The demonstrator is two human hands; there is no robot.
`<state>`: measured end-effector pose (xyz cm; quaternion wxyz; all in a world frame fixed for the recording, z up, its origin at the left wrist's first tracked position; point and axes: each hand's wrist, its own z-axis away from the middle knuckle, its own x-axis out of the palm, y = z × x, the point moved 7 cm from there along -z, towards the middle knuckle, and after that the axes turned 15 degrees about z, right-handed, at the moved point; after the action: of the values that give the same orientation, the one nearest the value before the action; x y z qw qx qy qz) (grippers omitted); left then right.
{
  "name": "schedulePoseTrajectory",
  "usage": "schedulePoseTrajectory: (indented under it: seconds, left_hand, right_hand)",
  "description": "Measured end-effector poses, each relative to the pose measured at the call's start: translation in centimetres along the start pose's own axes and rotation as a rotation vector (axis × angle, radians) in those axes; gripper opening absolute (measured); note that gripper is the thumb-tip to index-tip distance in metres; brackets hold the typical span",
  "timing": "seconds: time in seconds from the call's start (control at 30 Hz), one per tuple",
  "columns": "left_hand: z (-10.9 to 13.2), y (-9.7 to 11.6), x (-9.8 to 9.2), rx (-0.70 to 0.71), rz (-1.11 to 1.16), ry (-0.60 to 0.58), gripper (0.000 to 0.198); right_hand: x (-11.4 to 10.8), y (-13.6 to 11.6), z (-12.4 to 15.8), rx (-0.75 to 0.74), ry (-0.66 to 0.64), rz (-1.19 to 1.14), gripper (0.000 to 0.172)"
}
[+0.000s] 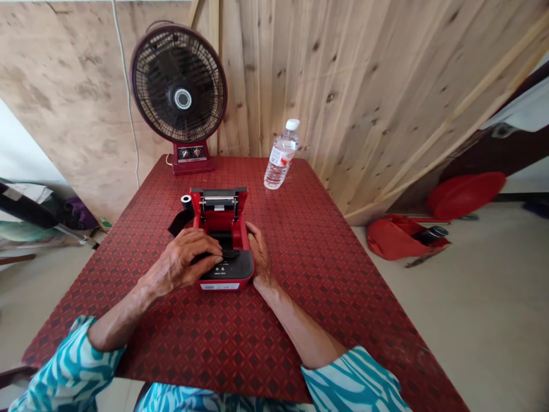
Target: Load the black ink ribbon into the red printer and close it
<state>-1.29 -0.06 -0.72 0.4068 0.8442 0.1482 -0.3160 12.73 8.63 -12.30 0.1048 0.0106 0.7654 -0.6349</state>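
A red and black label printer [227, 269] sits on the table in front of me, its lid [218, 200] raised and its inner compartment exposed. My left hand [189, 256] reaches over its left side, thumb and fingers drawn together at a small black part by the front panel; what they hold is partly hidden. Against the printer's right wall, my right hand [259, 254] grips the side with its fingers bent. Behind my left hand stands a small roll with a white end [186, 200], and a black strip [180, 221] lies near it.
A dark red fan [180, 86] stands at the table's back left. A clear water bottle [282, 155] is at the back right. The patterned red table [317, 263] meets a wooden wall. A red bag [392, 237] lies on the floor to the right.
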Motion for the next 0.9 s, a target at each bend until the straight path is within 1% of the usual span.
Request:
schedulePoseTrajectory:
  seconds: [0.17,0.27,0.37,0.43,0.5,0.6,0.67,0.7,0.77,0.83,0.9]
  left_hand:
    - [0.5,1.7,0.1,0.094,-0.01,-0.033,0.008]
    - [0.9,2.1,-0.1,0.099,-0.017,-0.013,0.008]
    - [1.2,2.2,-0.1,0.089,-0.038,-0.025,0.011]
    - [1.4,2.3,0.0,0.109,-0.055,-0.04,0.013]
    - [1.6,2.4,0.0,0.139,-0.067,-0.039,0.015]
    - [1.9,2.3,0.0,0.17,-0.093,-0.03,0.016]
    - [2.1,2.3,0.0,0.194,-0.106,-0.027,0.016]
    - [2.2,2.4,0.0,0.209,-0.109,-0.025,0.016]
    - [2.3,2.6,0.0,0.239,-0.109,-0.023,0.017]
    - [2.3,2.8,-0.1,0.262,-0.108,-0.015,0.017]
    - [2.4,2.7,-0.1,0.266,-0.108,-0.005,0.016]
  right_hand:
    - [-0.1,0.2,0.0,-0.003,0.01,0.027,0.047]
    - [0.0,0.7,0.1,-0.002,0.014,0.016,0.046]
    - [-0.2,1.0,-0.4,0.022,0.026,-0.001,0.048]
    - [-0.6,0.5,-1.7,0.02,0.058,0.007,0.05]
    - [-0.8,-0.6,-3.6,-0.016,0.066,0.005,0.053]
    - [-0.8,-2.5,-6.5,-0.052,0.036,-0.017,0.058]
    - [-0.6,-3.2,-7.6,-0.034,-0.001,-0.039,0.062]
    - [-0.7,-3.4,-7.7,-0.024,-0.001,-0.049,0.063]
    - [-1.1,-3.9,-7.0,-0.039,0.011,-0.058,0.06]
    - [-1.7,-4.7,-5.5,-0.12,0.013,-0.038,0.05]
    - [-2.1,-5.1,-3.7,-0.185,-0.004,0.015,0.036]
